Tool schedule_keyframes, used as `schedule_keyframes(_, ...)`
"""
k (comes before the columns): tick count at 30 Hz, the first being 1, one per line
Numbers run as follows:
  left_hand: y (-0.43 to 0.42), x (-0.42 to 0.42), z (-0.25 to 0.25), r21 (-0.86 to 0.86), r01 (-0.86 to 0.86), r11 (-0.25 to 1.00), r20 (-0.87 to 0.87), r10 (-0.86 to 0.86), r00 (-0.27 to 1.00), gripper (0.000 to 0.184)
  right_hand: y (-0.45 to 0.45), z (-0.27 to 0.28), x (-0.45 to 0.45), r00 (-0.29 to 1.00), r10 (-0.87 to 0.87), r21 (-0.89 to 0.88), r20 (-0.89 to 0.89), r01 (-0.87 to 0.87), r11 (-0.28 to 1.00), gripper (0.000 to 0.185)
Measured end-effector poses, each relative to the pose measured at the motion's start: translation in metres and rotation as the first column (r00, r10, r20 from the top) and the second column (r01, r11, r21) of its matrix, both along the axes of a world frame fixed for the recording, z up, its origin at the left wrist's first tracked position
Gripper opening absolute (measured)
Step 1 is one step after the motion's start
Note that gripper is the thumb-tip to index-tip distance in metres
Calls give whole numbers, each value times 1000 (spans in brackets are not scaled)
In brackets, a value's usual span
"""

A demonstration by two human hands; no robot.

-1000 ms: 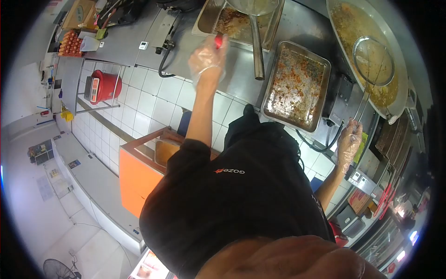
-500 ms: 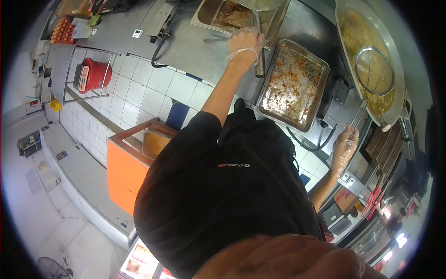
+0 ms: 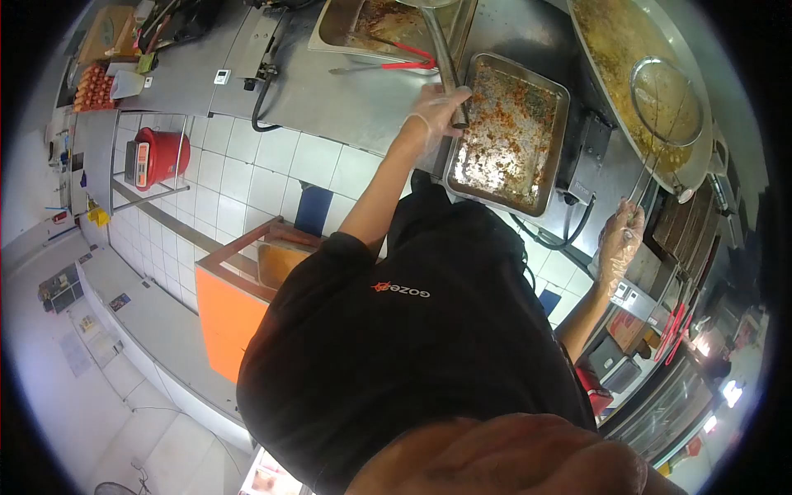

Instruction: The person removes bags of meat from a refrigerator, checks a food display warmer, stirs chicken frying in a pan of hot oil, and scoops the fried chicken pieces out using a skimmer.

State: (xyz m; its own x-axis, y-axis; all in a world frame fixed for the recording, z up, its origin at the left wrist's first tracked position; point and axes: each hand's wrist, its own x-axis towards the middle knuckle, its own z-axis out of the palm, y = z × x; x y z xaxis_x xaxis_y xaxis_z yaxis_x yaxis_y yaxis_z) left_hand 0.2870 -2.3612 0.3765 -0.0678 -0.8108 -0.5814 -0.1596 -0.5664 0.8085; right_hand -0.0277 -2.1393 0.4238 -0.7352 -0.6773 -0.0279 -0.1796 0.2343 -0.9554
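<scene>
Strainer (image 3: 444, 58): its metal handle is slanting down from the top of the view, where the bowl is being cut off by the edge; the handle is passing over a corner of the pan (image 3: 324, 44), and its end is overlapping the tray's left edge, though whether the two are touching cannot be told.
Left hand (image 3: 437, 107): wearing a clear plastic glove, it is gripping the lower end of the strainer's handle, fingers curling around it.
Skimmer (image 3: 667, 103): its round wire head is lying over the wok (image 3: 698, 172), with its long thin handle reaching down over the rim.
Right hand (image 3: 620, 235): also wearing a clear glove, it is holding the far end of the skimmer's handle in a closed grip, well apart from the left hand.
Tray (image 3: 511, 132): brown and orange crumbs are covering its shiny base; it is sitting between the strainer's handle and the wok.
Tongs (image 3: 412, 64): red-handled, they are lying at the pan's near edge, just above the left hand.
Wok: cloudy yellow liquid is filling its wide bowl.
Counter (image 3: 330, 99): bare steel is showing left of the left hand.
Beyond: eggs (image 3: 95, 87) are standing at far left, and a red bucket (image 3: 169, 153) is sitting below them.
</scene>
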Motion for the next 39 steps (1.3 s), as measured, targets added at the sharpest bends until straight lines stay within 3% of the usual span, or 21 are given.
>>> schedule_keyframes(1,-5,-2,-6,125,-17,992,-307,55,950,25,-3,4,1,1000,-6,-1,0,6,1000,20)
schedule_keyframes(2,-10,-4,-13,251,6,968,-573,143,807,23,-3,8,1,1000,-12,2,2,12,1000,21)
schedule_keyframes(3,-19,-8,-30,248,5,969,-573,143,807,23,0,9,-3,1000,-11,0,3,11,1000,21)
schedule_keyframes(5,-41,-20,-60,384,-66,921,-762,356,541,14,3,11,-12,997,33,52,75,-37,998,19)
schedule_keyframes(6,-46,-25,-63,336,-138,932,-682,342,646,12,5,13,-15,996,32,49,78,-36,998,19)
schedule_keyframes(11,-30,-33,-55,176,-187,966,-610,257,750,14,13,29,-24,994,89,73,62,-93,993,23)
schedule_keyframes(13,-15,-31,-43,127,-198,972,-567,235,789,17,18,20,-38,999,34,-43,-20,-35,998,25)
schedule_keyframes(14,-9,-25,-40,147,-165,975,-569,219,792,19,25,18,-52,981,84,5,-173,-84,996,30)
schedule_keyframes(16,3,-20,-37,155,-191,969,-498,244,832,24,32,32,-58,956,116,85,-271,-96,992,39)
schedule_keyframes(17,12,-19,-31,152,-174,973,-496,228,838,24,32,42,-62,960,77,73,-270,-59,996,39)
schedule_keyframes(19,25,-19,-22,142,-144,979,-490,196,850,25,32,55,-75,902,163,154,-400,-109,982,39)
schedule_keyframes(23,48,-10,-13,114,-169,979,-483,203,852,26,32,76,-90,929,179,216,-322,-112,970,26)
schedule_keyframes(24,51,-4,-13,108,-152,982,-489,186,852,28,31,76,-92,910,153,194,-385,-82,978,23)
schedule_keyframes(31,100,0,29,13,-230,973,-435,212,875,36,43,77,-131,862,136,123,-489,-86,989,24)
schedule_keyframes(34,113,14,45,-40,-202,979,-457,162,875,36,47,91,-151,908,173,174,-382,-114,978,25)
schedule_keyframes(39,127,21,114,-172,-118,978,-401,40,915,41,49,126,-198,846,213,318,-490,-54,947,54)
